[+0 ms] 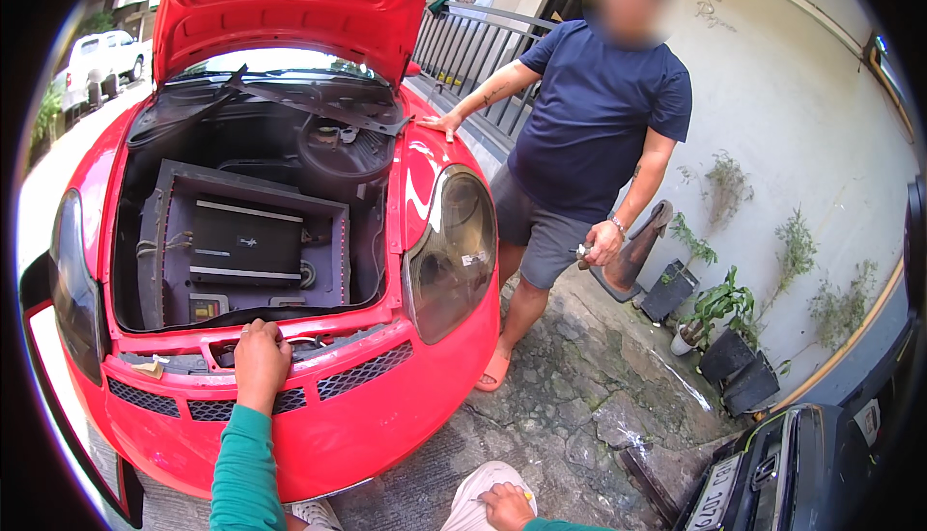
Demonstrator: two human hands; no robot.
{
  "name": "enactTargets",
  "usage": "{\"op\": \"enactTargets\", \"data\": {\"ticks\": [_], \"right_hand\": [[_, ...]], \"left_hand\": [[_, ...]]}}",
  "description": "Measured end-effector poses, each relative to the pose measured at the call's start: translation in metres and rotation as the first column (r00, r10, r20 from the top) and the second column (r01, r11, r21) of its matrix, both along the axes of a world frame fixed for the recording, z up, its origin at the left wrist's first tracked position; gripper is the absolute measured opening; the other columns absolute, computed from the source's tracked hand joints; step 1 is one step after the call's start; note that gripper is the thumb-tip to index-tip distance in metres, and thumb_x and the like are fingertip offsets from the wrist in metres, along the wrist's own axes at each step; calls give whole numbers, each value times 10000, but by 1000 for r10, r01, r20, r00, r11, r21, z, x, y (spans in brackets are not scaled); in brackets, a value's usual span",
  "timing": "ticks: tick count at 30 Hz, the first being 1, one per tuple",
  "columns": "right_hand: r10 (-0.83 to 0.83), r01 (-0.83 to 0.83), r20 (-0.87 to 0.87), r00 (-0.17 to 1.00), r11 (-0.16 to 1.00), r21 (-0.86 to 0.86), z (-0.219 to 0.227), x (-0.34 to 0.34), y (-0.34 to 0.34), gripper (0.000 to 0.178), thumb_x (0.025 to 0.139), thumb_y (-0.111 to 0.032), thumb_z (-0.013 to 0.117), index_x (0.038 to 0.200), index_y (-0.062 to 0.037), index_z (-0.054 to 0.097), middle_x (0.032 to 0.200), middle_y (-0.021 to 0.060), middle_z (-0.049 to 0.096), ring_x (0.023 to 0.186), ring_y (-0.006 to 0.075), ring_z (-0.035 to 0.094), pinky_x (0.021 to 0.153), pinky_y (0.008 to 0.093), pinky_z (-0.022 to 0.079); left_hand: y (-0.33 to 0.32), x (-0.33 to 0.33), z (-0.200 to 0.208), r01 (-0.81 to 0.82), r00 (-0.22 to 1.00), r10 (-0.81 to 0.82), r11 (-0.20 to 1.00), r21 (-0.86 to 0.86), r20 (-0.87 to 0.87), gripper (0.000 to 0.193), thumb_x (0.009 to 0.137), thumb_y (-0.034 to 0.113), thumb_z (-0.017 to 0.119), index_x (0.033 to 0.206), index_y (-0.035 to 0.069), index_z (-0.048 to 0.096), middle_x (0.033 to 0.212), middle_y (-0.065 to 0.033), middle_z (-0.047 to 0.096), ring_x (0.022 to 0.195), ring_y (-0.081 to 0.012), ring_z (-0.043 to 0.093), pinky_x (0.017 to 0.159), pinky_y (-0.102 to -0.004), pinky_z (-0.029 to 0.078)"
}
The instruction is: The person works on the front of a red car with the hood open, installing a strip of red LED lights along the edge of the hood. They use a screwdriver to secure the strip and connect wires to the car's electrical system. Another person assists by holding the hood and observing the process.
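A red car (386,434) stands before me with its front lid (299,10) raised. My left hand (261,352), in a green sleeve, rests at the middle of the compartment's front edge, beside the opening in the latch panel (323,343). Its fingers are curled down and their tips are hidden. Low in the view, my right hand (507,507) lies against my light-coloured trouser leg (483,488). It is closed, with a small yellow bit showing at its edge. Inside the compartment sits a black amplifier (246,241) in a dark box (323,212).
A person in a navy shirt (599,125) stands at the car's right, one hand (444,125) on its fender, the other (603,241) holding something small. Potted plants (719,309) line the white wall (772,116). A dark vehicle (772,473) is at lower right.
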State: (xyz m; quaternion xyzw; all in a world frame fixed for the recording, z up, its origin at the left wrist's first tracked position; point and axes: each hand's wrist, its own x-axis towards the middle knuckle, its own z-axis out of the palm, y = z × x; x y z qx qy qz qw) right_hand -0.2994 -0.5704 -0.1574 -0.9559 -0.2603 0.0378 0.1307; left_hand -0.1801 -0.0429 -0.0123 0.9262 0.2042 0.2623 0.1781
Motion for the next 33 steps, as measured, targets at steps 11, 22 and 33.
{"op": "enactTargets", "data": {"ticks": [11,22,33], "right_hand": [[-7,7,-11,1000,1000,8,-1,0,1,256,804,-95,629,1022,-119,763,1002,162,644,1018,398,608,874,544,476],[-20,18,-61,998,999,-39,3,0,2,268,821,-113,641,1060,-134,760,1059,149,641,1092,380,587,910,541,454],[-5,5,-15,1000,1000,-2,1,0,1,261,809,-99,646,1043,-126,759,1032,154,635,1057,386,591,881,545,457]], "left_hand": [[2,0,-1,11,1000,-11,1000,1,5,80,837,92,695,850,16,672,957,-156,653,993,-375,645,851,-507,562],[2,0,1,2,1000,-2,1000,9,-21,77,840,97,688,844,21,673,958,-157,650,995,-375,641,861,-502,558],[4,3,-5,23,1000,-23,1000,-12,15,108,822,98,696,834,-8,683,948,-181,653,988,-384,640,900,-509,537]]}}
